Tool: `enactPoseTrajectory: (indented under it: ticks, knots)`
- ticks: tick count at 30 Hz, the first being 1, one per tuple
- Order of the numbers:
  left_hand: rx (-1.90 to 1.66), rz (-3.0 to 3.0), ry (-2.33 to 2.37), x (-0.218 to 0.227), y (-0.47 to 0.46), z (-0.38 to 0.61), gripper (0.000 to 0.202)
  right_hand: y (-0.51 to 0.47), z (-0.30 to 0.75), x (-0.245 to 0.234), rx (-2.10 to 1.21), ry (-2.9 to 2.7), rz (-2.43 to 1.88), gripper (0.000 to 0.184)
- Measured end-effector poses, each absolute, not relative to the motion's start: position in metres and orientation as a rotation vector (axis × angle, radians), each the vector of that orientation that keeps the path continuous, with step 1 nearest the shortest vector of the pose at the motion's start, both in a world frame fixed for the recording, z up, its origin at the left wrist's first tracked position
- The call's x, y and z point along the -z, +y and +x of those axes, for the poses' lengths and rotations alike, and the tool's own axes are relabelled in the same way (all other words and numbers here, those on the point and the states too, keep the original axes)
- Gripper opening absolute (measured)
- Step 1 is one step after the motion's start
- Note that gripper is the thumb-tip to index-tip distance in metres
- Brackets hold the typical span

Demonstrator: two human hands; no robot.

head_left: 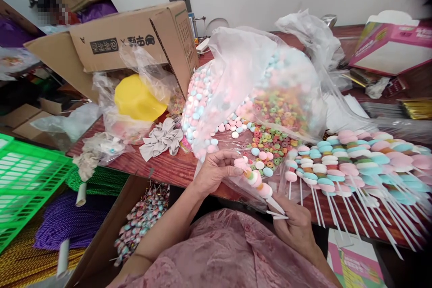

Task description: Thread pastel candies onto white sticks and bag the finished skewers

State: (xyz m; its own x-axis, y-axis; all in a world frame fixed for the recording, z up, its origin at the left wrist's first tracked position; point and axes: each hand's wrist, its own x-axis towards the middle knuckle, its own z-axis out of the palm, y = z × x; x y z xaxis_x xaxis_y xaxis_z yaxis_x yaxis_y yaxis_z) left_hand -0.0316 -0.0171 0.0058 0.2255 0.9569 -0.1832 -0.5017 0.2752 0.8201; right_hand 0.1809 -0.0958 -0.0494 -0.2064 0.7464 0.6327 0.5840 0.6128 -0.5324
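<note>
At the front edge of the wood-grained table, left hand pinches the candy skewer up top, right hand grips white sticks below, apparently to steady it, loose candies close by, seemingly for reach.

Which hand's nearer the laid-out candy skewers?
Right. The right hand, holding the stick end of the held skewer, is just left of the laid-out skewers in the picture. The left hand is farther left, at the held skewer's top candies.
</note>
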Motion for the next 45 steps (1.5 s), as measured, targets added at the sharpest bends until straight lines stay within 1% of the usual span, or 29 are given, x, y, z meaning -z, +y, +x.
enactPoseTrajectory:
  ticks: [10, 16, 26, 29, 35, 45]
  knots:
    - [-1.231, 0.675, 0.82, 0.003, -0.019, -0.025, 0.036, -0.098, 0.18, 0.052, -0.248, -1.888, -1.086, 0.048]
    - [-1.284, 0.681, 0.857, 0.011, -0.022, -0.022, 0.042, -0.097, 0.176, 0.047, -0.254, -1.85, -1.086, 0.045]
    - [-1.284, 0.703, 0.86, 0.009, -0.029, -0.019, 0.037, -0.1, 0.178, 0.049, -0.294, -1.824, -1.183, 0.033]
    - [-1.341, 0.804, 0.899, 0.012, -0.032, -0.019, 0.032, -0.102, 0.179, 0.05, -0.34, -1.836, -1.203, 0.033]
    - [-1.472, 1.259, 1.03, 0.018, -0.037, -0.024, 0.022, -0.103, 0.176, 0.049, -0.364, -1.848, -1.213, 0.032]
    - [-1.543, 1.493, 1.053, 0.017, -0.045, -0.023, 0.021, -0.1, 0.168, 0.043, -0.444, -1.849, -1.139, 0.031]
